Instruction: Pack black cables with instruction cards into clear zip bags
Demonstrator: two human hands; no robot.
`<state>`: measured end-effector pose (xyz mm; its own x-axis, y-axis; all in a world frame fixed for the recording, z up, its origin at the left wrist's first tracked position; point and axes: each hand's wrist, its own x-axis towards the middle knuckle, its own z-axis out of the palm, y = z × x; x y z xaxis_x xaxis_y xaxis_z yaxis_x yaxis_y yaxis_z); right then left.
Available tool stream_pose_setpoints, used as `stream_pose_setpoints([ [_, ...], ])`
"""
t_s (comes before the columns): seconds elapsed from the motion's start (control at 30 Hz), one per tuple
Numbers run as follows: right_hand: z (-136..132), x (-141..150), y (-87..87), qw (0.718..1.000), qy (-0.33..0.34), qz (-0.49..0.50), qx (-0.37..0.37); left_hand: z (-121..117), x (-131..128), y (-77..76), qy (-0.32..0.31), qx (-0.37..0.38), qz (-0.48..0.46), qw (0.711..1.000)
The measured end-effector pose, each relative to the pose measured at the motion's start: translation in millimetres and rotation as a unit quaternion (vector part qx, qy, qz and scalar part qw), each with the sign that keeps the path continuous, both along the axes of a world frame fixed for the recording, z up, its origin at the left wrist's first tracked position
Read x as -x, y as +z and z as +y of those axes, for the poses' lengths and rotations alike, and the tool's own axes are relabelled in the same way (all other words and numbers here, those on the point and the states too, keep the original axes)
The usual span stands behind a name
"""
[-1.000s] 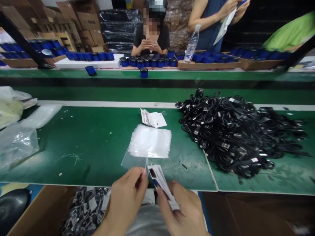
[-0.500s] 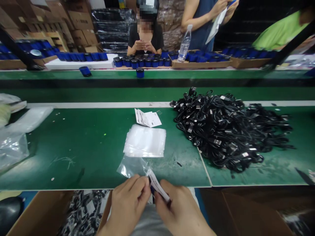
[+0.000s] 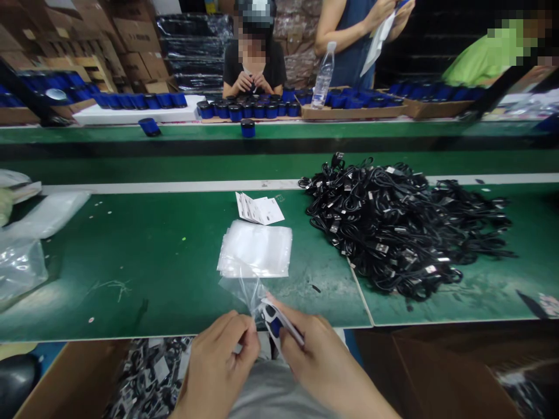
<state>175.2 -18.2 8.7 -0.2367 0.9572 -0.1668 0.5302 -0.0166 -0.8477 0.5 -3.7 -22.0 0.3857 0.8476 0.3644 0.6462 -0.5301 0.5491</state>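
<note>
My left hand [image 3: 220,358] is closed in a pinch on the edge of a small clear plastic bag [image 3: 244,291] near the table's front edge. Gripped in my right hand [image 3: 321,352] are a folded white paper leaflet [image 3: 286,323] and a small blue, white and black item [image 3: 272,321] whose kind I cannot make out. Their front end meets the bag's near end; whether it is inside is unclear. Just beyond lies a stack of clear bags [image 3: 257,247], partly overlapped by the held bag. Folded leaflets [image 3: 266,210] stand behind that stack.
A heap of black USB cables [image 3: 388,227] covers the right side of the green table [image 3: 144,250]. Plastic bags [image 3: 52,215] lie at far left. Below is a carton of packed pieces [image 3: 148,372]. Blue jars [image 3: 247,128], a bottle [image 3: 324,78] and co-workers are across the table.
The bag has swung up and right over the stack. My right hand has turned the leaflet and item, showing more of the blue item. My left hand has shifted slightly left and down.
</note>
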Motion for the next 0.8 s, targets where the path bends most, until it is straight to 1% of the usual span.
stream_pose_setpoints([
  [0.1, -2, 1, 3.8, 0.997, 0.07, -0.035, -0.024, 0, -3, 0.8, -0.016, -0.003, 0.023, 1.0],
  [0.13, -2, 1, 4.8, 0.996, 0.078, -0.045, -0.028, 0, -4, 0.7, -0.023, -0.008, 0.033, 0.999],
  [0.2, -1, 2, 5.9, 0.997, 0.051, -0.051, -0.031, 0, -7, 0.4, -0.036, -0.02, 0.042, 0.998],
  [0.27, 0, 0, 5.9, 1.0, 0.015, -0.016, -0.016, 0, -7, 0.2, -0.043, -0.025, 0.041, 0.998],
  [0.3, 0, 0, 5.5, 1.0, 0.012, 0.016, -0.004, -1, -7, 0.3, -0.046, -0.024, 0.039, 0.998],
  [0.37, -2, -2, 4.1, 0.995, 0.032, 0.092, 0.035, -1, -5, 1.2, -0.051, -0.014, 0.029, 0.998],
  [0.43, -3, -3, 0.8, 0.988, 0.038, 0.135, 0.062, -2, -4, 2.8, -0.058, -0.002, 0.011, 0.998],
  [0.47, -2, -2, -1.8, 0.989, 0.016, 0.134, 0.056, -3, -4, 3.7, -0.059, 0.002, 0.001, 0.998],
  [0.5, -1, 0, -5.0, 0.992, -0.026, 0.118, 0.037, -5, -5, 4.6, -0.058, 0.002, -0.009, 0.998],
  [0.53, 1, 2, -8.7, 0.992, -0.084, 0.094, 0.01, -7, -6, 5.3, -0.056, 0.002, -0.021, 0.998],
  [0.57, 3, 6, -12.7, 0.987, -0.143, 0.074, -0.018, -8, -8, 5.8, -0.053, 0.002, -0.031, 0.998],
  [0.6, 7, 10, -16.7, 0.979, -0.189, 0.064, -0.039, -10, -9, 6.0, -0.049, 0.003, -0.041, 0.998],
  [0.63, 10, 15, -20.2, 0.974, -0.213, 0.064, -0.05, -11, -11, 6.0, -0.048, 0.003, -0.052, 0.998],
  [0.67, 13, 20, -22.9, 0.973, -0.213, 0.07, -0.055, -11, -12, 5.8, -0.048, 0.005, -0.06, 0.997],
  [0.7, 17, 23, -24.2, 0.976, -0.196, 0.077, -0.057, -11, -13, 5.4, -0.049, 0.009, -0.066, 0.997],
  [0.77, 22, 25, -21.5, 0.985, -0.142, 0.083, -0.059, -6, -12, 4.5, -0.045, 0.022, -0.069, 0.996],
  [0.8, 25, 22, -17.2, 0.989, -0.105, 0.079, -0.064, -3, -11, 4.0, -0.037, 0.033, -0.067, 0.997],
])
